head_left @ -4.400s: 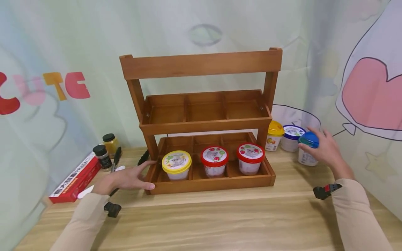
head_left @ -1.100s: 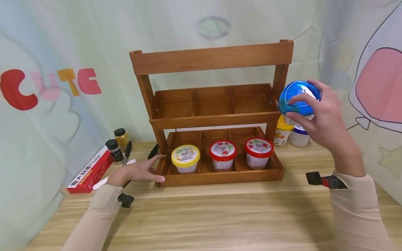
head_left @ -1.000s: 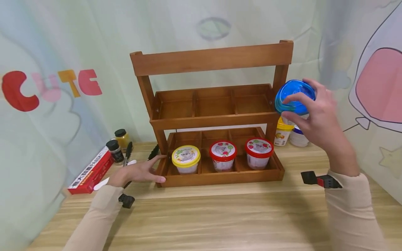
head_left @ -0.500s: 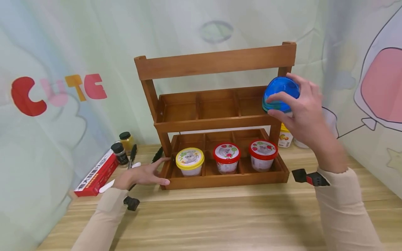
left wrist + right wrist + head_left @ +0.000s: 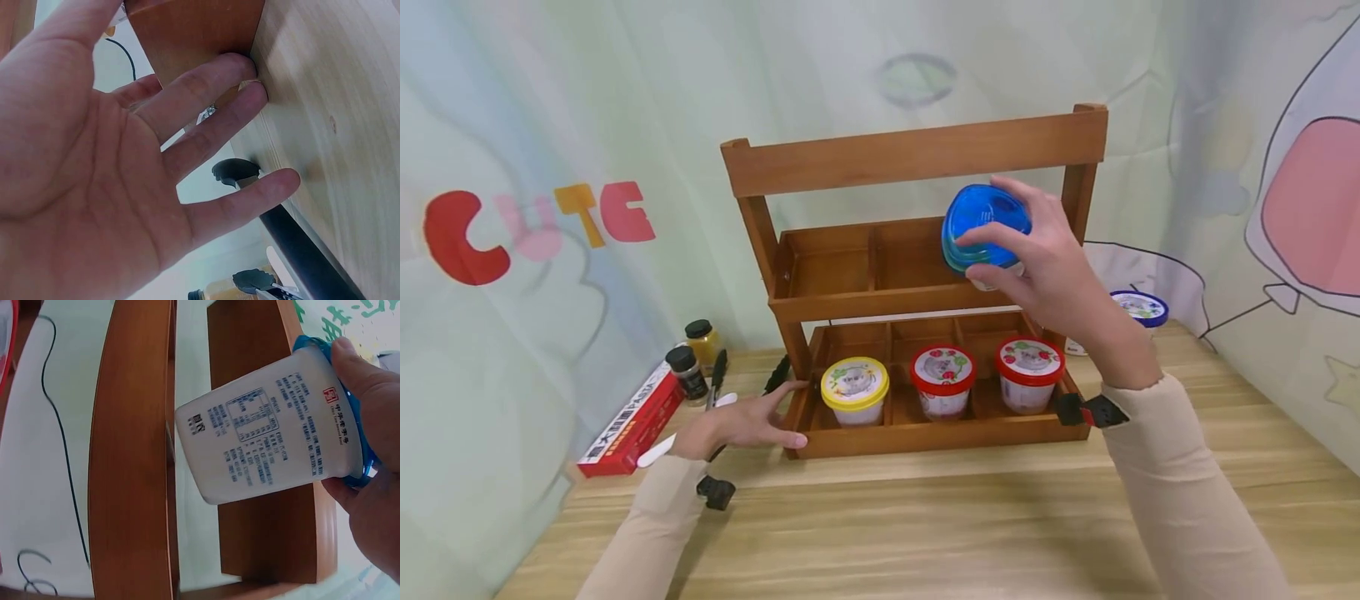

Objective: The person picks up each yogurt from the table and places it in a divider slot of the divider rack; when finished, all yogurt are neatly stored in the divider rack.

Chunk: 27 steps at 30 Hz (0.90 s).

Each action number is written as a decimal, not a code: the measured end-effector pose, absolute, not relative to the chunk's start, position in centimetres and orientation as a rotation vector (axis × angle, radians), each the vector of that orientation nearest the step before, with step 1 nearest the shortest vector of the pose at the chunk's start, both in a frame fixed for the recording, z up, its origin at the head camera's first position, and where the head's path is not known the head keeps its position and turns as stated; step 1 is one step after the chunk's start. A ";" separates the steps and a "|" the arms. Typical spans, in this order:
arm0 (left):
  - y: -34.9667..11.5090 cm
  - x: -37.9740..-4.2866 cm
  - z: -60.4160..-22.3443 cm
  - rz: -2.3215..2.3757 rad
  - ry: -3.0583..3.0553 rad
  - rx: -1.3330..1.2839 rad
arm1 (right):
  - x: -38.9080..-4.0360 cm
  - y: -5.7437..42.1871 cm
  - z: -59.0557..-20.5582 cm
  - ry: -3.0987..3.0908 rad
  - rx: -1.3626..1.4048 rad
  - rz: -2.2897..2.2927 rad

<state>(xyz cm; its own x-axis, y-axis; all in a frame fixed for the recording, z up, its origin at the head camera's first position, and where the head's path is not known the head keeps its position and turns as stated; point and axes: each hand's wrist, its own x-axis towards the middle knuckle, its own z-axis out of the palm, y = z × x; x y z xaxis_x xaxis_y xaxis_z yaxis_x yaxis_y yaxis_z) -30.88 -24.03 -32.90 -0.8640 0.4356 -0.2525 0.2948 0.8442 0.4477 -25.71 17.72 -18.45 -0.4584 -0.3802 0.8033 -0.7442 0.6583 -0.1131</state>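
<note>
My right hand [image 5: 1056, 262] grips a white yogurt cup [image 5: 262, 428] by its blue lid [image 5: 981, 218], thumb and fingers around the lid's edge. The cup is held in front of the upper shelf of a two-tier wooden rack [image 5: 917, 158], overlapping its middle and right compartments in the head view. Printed text covers the cup's side in the right wrist view. At the rack's lower left end, my left hand [image 5: 741, 427] rests with fingers spread and straight against the wood. A yellow-lidded tub [image 5: 854, 387] and two red-lidded tubs [image 5: 943, 379] [image 5: 1030, 372] stand in the lower tier.
A blue-rimmed tub [image 5: 1139, 307] stands right of the rack, partly behind my right arm. On the left lie a red pasta box [image 5: 632, 421], two dark-capped jars [image 5: 687, 372] [image 5: 702, 342], and black-tipped tongs [image 5: 306, 250]. A patterned curtain [image 5: 865, 50] hangs behind.
My right hand has lifted the blue-lidded cup from the table at right, then carried it left in front of the upper shelf. My left hand stays at the rack's lower left end.
</note>
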 end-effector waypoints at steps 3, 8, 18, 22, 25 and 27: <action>-24.0 -30.8 -33.1 0.574 2.669 0.534 | -26.1 16.5 -18.4 -2.068 0.909 0.631; -24.2 -30.8 -33.4 0.586 2.660 0.551 | -26.9 14.3 -18.4 -2.022 1.006 0.682; -24.7 -30.6 -33.2 0.581 2.660 0.578 | -28.4 9.6 -19.3 -1.953 1.103 0.809; -24.9 -30.7 -33.2 0.604 2.655 0.596 | -28.9 8.3 -19.5 -1.921 1.106 0.903; -24.7 -31.0 -33.2 0.634 2.642 0.614 | -29.3 7.5 -19.6 -1.910 1.107 0.940; -24.6 -31.1 -33.3 0.643 2.636 0.614 | -29.7 7.0 -19.6 -1.909 1.117 0.956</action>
